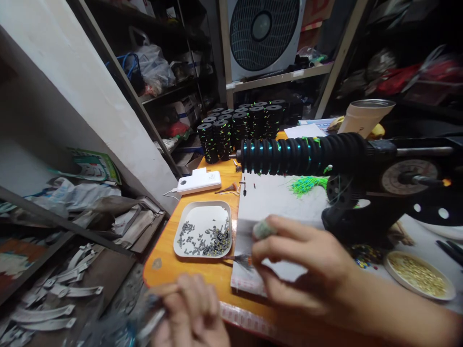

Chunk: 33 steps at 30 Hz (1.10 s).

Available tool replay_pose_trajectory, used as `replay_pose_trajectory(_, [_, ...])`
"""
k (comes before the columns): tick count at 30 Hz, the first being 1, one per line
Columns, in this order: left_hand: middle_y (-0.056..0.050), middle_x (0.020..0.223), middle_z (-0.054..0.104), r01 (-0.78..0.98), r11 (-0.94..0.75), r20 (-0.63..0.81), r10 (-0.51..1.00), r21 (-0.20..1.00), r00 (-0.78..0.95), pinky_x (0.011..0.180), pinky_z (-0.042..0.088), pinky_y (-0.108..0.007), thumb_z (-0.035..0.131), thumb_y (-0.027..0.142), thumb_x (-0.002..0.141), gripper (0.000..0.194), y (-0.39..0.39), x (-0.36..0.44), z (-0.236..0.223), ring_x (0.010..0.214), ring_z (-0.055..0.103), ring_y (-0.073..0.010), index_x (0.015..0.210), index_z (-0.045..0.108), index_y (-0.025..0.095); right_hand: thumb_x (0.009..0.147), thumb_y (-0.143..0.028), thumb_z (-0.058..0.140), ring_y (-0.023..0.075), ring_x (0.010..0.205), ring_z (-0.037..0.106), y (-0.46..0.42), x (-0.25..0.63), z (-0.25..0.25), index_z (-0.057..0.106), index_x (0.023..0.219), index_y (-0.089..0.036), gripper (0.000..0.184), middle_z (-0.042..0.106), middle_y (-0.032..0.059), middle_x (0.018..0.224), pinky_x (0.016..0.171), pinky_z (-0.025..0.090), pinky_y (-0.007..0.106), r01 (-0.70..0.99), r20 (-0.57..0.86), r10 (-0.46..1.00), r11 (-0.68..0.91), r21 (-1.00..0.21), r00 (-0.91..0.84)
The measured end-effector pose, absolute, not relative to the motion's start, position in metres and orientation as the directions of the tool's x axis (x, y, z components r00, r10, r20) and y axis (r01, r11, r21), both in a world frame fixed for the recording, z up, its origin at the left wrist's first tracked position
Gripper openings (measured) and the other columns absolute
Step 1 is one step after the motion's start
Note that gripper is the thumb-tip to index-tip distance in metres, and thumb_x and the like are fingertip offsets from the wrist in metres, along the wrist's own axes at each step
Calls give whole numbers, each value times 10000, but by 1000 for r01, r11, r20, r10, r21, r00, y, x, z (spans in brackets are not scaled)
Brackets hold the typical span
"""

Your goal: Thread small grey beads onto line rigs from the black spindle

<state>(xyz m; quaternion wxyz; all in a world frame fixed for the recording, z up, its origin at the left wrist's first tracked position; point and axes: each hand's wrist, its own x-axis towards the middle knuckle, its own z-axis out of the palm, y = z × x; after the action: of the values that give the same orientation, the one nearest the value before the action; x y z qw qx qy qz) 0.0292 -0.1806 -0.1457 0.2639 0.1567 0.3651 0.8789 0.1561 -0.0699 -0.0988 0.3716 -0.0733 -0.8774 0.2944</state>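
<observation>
Both hands look busy with small, close fingerwork over an orange wooden table (156,264). The right hand (307,260) has its fingers curled and its thumb bent toward them in a narrow shape, above a pale flat board (249,284). A greenish-grey, rough-looking piece (264,230) sits at its index fingertip; I cannot tell whether it is pinched or worn as a cover. The left hand (195,308) is loosely bunched at the table's near edge, with something grey and blurred (155,313) by its fingertips, and whether it grips that is unclear. Left of the board lies a white square tray (202,209) with small grey pieces (217,241) in it. Beyond the hands, a black ridged roll wound with blue thread (285,156) lies sideways on a machine. As I judge it, fine handling is in progress, and the next move calls for precise fingertips and a steady wrist.
</observation>
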Motion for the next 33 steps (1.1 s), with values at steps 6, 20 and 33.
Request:
replay_pose_trajectory(6, [-7,967,671,117,-360,328,608,926,-723,667,536,-261,662,277,863,155,-181,-13,-147,705,649,-131,805,532,214,795,-4,535,69,599,406,-62,160,-85,500,801,-187,187,467,-53,703,562,358,175,-27,493,474,701,-713,-730])
replay_pose_trajectory(20, [-113,1043,710,812,71,108,981,579,-163,866,483,-449,474,272,935,293,-157,-12,-149,978,646,-288,1149,660,201,884,-225,645,88,616,470,-61,163,-82,727,815,-208,109,538,-32,649,571,348,221,52,421,534,662,-748,-733])
replay_pose_trajectory(33, [-14,843,665,200,-95,196,786,975,-586,765,488,-220,635,297,874,90,-167,13,-146,848,634,-159,834,625,216,860,-126,640,82,613,505,-68,157,-87,715,804,-159,100,537,-21,661,550,373,196,13,455,545,650,-760,-705])
